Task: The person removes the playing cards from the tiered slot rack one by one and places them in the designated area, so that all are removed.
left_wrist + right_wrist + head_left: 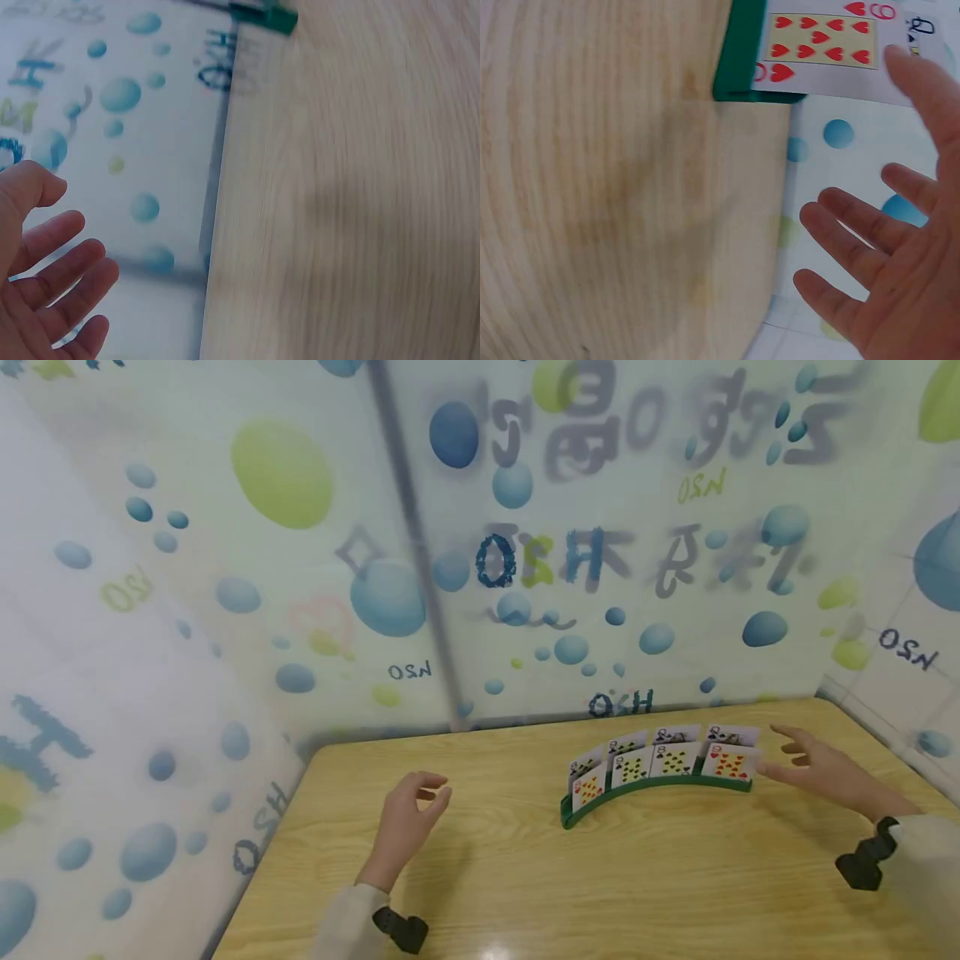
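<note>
A curved green card rack [660,785] stands on the table with two rows of upright playing cards [630,768]. At its right end, in front, is a nine of hearts [729,763], seen large in the right wrist view [821,45]; part of a queen [922,30] shows behind it. My right hand [828,772] is beside that end with fingers spread. Its thumb [930,94] overlaps the nine's edge in the wrist view; whether it touches, I cannot tell. Left of the rack, my left hand [408,818] hovers over the table, fingers loosely bent, holding nothing.
The wood-grained table [510,877] meets a white wall covering [525,643] printed with blue and green drops behind it. More of this covering rises at the left and right. Black wrist cameras [405,931] sit on both sleeves.
</note>
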The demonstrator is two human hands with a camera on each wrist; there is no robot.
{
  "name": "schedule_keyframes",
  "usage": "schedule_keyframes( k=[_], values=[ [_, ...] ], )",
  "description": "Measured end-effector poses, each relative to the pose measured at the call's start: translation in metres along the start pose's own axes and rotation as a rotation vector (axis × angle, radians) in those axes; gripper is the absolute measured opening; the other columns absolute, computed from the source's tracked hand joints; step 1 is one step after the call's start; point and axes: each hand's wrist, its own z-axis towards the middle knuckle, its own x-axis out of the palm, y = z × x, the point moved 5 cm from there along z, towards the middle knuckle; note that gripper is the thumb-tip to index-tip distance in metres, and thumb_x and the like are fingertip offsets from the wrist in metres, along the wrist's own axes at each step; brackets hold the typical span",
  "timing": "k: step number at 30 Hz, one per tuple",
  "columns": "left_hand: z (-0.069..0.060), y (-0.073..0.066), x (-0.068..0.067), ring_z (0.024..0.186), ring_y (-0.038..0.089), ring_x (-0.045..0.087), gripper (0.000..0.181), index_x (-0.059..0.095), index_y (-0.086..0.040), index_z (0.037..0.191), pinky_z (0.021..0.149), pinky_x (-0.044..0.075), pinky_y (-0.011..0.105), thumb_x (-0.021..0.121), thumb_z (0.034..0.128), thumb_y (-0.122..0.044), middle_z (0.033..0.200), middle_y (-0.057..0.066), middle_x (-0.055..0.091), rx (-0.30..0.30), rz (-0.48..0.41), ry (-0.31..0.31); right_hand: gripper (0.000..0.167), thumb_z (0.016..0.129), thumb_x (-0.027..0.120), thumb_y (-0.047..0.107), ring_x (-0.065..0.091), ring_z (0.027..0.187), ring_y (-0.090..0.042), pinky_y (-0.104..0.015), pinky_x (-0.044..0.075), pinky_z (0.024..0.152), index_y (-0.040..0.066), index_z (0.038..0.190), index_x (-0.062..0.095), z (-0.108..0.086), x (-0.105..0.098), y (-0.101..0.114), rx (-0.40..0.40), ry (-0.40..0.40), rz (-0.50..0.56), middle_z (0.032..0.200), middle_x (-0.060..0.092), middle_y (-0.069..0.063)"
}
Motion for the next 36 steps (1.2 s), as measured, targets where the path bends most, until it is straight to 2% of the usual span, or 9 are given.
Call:
schedule_keyframes(
  k=[4, 9, 12, 16, 21, 27, 32, 36],
  values=[
    [-0.004, -0.017, 0.025, 0.086, 0.020, 0.058, 0.016, 0.064, -0.013, 0.102, 0.069, 0.048, 0.031, 0.062, 0.0886, -0.021, 0.101, 0.002, 0.060, 0.053, -0.092, 0.033, 0.076, 0.090, 0.057, 0.034, 0.043, 0.103, -0.057, -0.055, 0.045, 0.071, -0.015, 0.136, 0.021, 0.003, 0.014, -0.008, -0.013, 0.017, 0.014, 0.119, 0.037, -0.045],
    [-0.005, -0.034, 0.052, 0.083, 0.021, 0.059, 0.014, 0.065, -0.012, 0.099, 0.069, 0.047, 0.029, 0.062, 0.0888, -0.021, 0.099, 0.002, 0.061, 0.092, -0.170, 0.058, 0.074, 0.089, 0.060, 0.030, 0.048, 0.101, -0.053, -0.054, 0.045, 0.075, -0.023, 0.127, 0.026, 0.010, 0.024, -0.015, 0.012, 0.035, 0.049, 0.113, 0.045, -0.043],
    [-0.005, -0.041, 0.067, 0.083, 0.021, 0.059, 0.014, 0.065, -0.010, 0.098, 0.069, 0.047, 0.029, 0.061, 0.0890, -0.020, 0.097, 0.001, 0.062, 0.083, -0.190, 0.077, 0.071, 0.088, 0.063, 0.027, 0.050, 0.100, -0.051, -0.053, 0.045, 0.076, -0.023, 0.125, 0.029, 0.015, 0.027, -0.019, 0.011, 0.031, 0.078, 0.111, 0.048, -0.041],
    [-0.004, -0.048, 0.083, 0.081, 0.019, 0.059, 0.013, 0.066, -0.010, 0.097, 0.068, 0.048, 0.027, 0.062, 0.0881, -0.018, 0.094, 0.000, 0.062, 0.028, -0.203, 0.090, 0.063, 0.084, 0.067, 0.022, 0.054, 0.096, -0.046, -0.048, 0.047, 0.073, -0.019, 0.121, 0.039, 0.021, 0.030, -0.023, 0.012, 0.021, 0.115, 0.105, 0.054, -0.035],
    [0.000, -0.057, 0.099, 0.078, 0.019, 0.059, 0.010, 0.067, -0.007, 0.093, 0.066, 0.049, 0.026, 0.064, 0.0860, -0.015, 0.089, 0.001, 0.063, -0.028, -0.255, 0.086, 0.055, 0.079, 0.072, 0.018, 0.058, 0.088, -0.033, -0.037, 0.047, 0.069, -0.018, 0.112, 0.048, 0.028, 0.033, -0.026, 0.033, 0.022, 0.132, 0.096, 0.061, -0.024],
    [0.006, -0.073, 0.116, 0.075, 0.015, 0.059, 0.011, 0.068, -0.007, 0.092, 0.065, 0.048, 0.023, 0.066, 0.0842, -0.014, 0.087, 0.000, 0.064, -0.028, -0.315, 0.088, 0.053, 0.077, 0.074, 0.019, 0.056, 0.082, -0.022, -0.032, 0.044, 0.067, -0.018, 0.107, 0.051, 0.031, 0.034, -0.027, 0.066, 0.013, 0.130, 0.091, 0.062, -0.018],
    [0.012, -0.082, 0.125, 0.075, 0.010, 0.058, 0.012, 0.068, -0.007, 0.093, 0.064, 0.048, 0.023, 0.067, 0.0836, -0.016, 0.087, -0.002, 0.063, -0.011, -0.358, 0.090, 0.055, 0.076, 0.074, 0.022, 0.054, 0.082, -0.022, -0.033, 0.042, 0.069, -0.019, 0.106, 0.052, 0.032, 0.035, -0.029, 0.098, 0.016, 0.138, 0.090, 0.061, -0.018],
    [0.015, -0.086, 0.130, 0.073, 0.008, 0.057, 0.012, 0.067, -0.007, 0.091, 0.062, 0.047, 0.021, 0.070, 0.0819, -0.016, 0.085, -0.002, 0.063, -0.013, -0.348, 0.081, 0.059, 0.077, 0.074, 0.025, 0.055, 0.085, -0.023, -0.032, 0.043, 0.069, -0.019, 0.109, 0.050, 0.033, 0.039, -0.031, 0.112, 0.022, 0.163, 0.093, 0.061, -0.019]
  ],
)
